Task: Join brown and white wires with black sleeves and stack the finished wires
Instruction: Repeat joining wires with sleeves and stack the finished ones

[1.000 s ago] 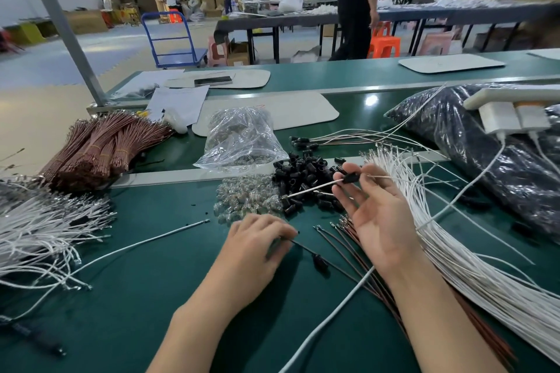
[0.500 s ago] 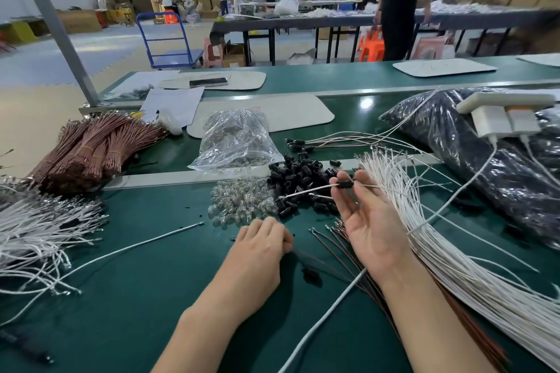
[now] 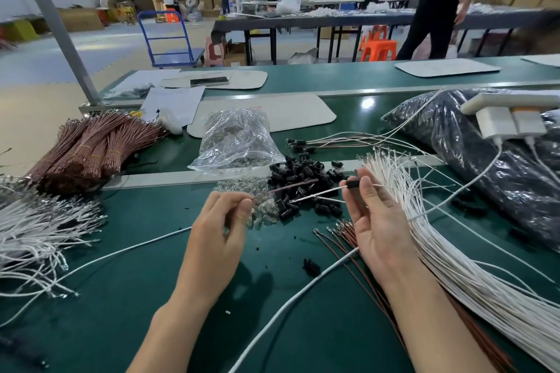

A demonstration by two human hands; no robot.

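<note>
While left hand (image 3: 222, 230) pinches brown wire (image 3: 294, 185), tip pointing right, right hand (image 3: 378, 221) pinches sleeve (image 3: 353, 184) on white wire (image 3: 318, 194), axis left-right.

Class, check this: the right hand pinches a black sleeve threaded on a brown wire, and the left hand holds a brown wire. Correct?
Not quite. In the head view the black sleeve pinched by the right hand sits on a white wire, not a brown one. The left hand does hold a brown wire.
</note>
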